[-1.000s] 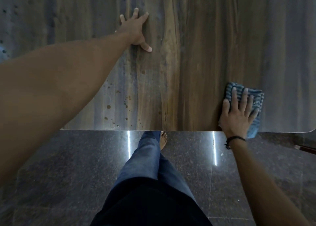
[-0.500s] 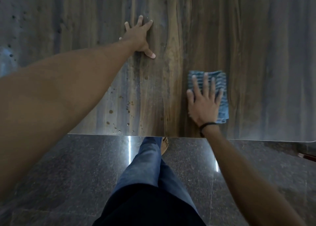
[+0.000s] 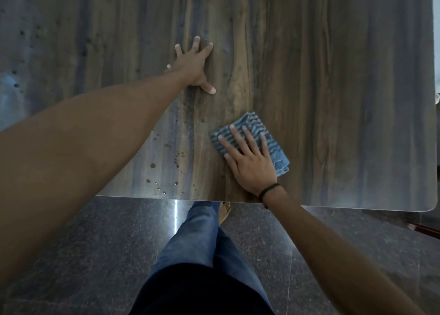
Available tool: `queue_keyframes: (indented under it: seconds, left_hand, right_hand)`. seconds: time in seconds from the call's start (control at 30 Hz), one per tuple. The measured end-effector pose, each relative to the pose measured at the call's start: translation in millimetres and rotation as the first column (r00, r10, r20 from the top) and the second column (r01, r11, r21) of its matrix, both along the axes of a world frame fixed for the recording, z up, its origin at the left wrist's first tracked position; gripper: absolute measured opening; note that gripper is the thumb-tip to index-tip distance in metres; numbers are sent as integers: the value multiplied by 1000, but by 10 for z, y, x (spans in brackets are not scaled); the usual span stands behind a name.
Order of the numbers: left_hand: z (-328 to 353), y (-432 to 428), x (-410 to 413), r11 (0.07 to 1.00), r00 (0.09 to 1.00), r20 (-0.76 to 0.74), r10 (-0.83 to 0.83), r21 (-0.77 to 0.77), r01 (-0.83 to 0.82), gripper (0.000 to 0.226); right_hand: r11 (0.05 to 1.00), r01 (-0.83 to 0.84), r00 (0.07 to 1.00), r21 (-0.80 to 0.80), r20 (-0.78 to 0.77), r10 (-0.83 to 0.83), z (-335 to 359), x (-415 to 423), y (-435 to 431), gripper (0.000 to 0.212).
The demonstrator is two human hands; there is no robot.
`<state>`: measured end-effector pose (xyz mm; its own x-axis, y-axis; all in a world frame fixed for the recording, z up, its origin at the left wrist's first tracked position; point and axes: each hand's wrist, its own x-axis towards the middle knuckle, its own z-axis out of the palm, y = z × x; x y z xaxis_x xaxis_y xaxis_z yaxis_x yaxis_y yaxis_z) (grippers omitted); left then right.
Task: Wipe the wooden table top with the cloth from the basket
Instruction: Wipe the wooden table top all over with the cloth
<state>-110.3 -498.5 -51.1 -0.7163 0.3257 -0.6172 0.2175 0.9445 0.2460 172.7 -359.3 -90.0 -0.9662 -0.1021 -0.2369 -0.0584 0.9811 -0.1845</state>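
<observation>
A folded blue striped cloth (image 3: 276, 145) lies flat on the wooden table top (image 3: 333, 76), near the front edge, a little right of centre. My right hand (image 3: 250, 159) presses down on it with fingers spread; a black band circles the wrist. My left hand (image 3: 194, 68) rests flat on the bare wood farther back, fingers apart, holding nothing. Several water drops (image 3: 177, 164) dot the table just left of the cloth, near the front edge. No basket is in view.
The table's front edge (image 3: 142, 197) runs across the middle of the view and its rounded right corner (image 3: 432, 207) sits at far right. Below are a dark polished stone floor (image 3: 95, 255), my jeans-clad leg (image 3: 202, 238) and a bare foot (image 3: 225, 213).
My right hand has slid the cloth leftward along the front of the table, from near the right side to the centre, and turned it slightly. My left hand stayed planted.
</observation>
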Motion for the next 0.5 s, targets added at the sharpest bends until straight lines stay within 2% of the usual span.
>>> queue_keyframes:
  seconds: [0.03, 0.07, 0.13, 0.2, 0.27, 0.33, 0.4, 0.43, 0.5]
  left_hand:
    - [-6, -8, 0, 1000, 1000, 0, 0, 2, 0, 136]
    - [-25, -17, -9, 1000, 1000, -4, 2, 4, -2, 136]
    - [-53, -11, -12, 1000, 1000, -13, 0, 0, 0, 137]
    - [-63, -2, -16, 1000, 1000, -15, -14, -6, 14, 138]
    - [-76, -4, -38, 1000, 1000, -10, -14, -1, 14, 140]
    - [-90, -37, -54, 1000, 1000, -17, -17, 2, 17, 143]
    - [-108, -46, -60, 1000, 999, -27, -27, 6, 27, 146]
    - [-92, -38, -42, 1000, 1000, -23, -21, 8, 21, 144]
    - [-99, -20, -40, 1000, 1000, -16, -11, 10, 12, 140]
  right_hand:
    - [997, -82, 997, 5, 9, 82, 9, 28, 86, 53]
    - [996, -93, 996, 11, 13, 93, 8, -44, 197, 52]
    - [995, 95, 995, -10, 2, -95, -4, -343, 384, 52]
    - [938, 346, 938, -35, -10, -346, -11, -661, 476, 52]
    - [897, 439, 897, -54, -22, -441, -2, -720, 360, 54]
    - [959, 281, 959, -46, -20, -282, -29, -426, 107, 55]
    - [999, -11, 1000, -31, -6, 10, -36, 177, -123, 54]
    - [991, -133, 991, -25, -10, 133, -28, 440, -150, 53]
    - [962, -270, 963, -32, -9, 270, -35, 543, 8, 52]
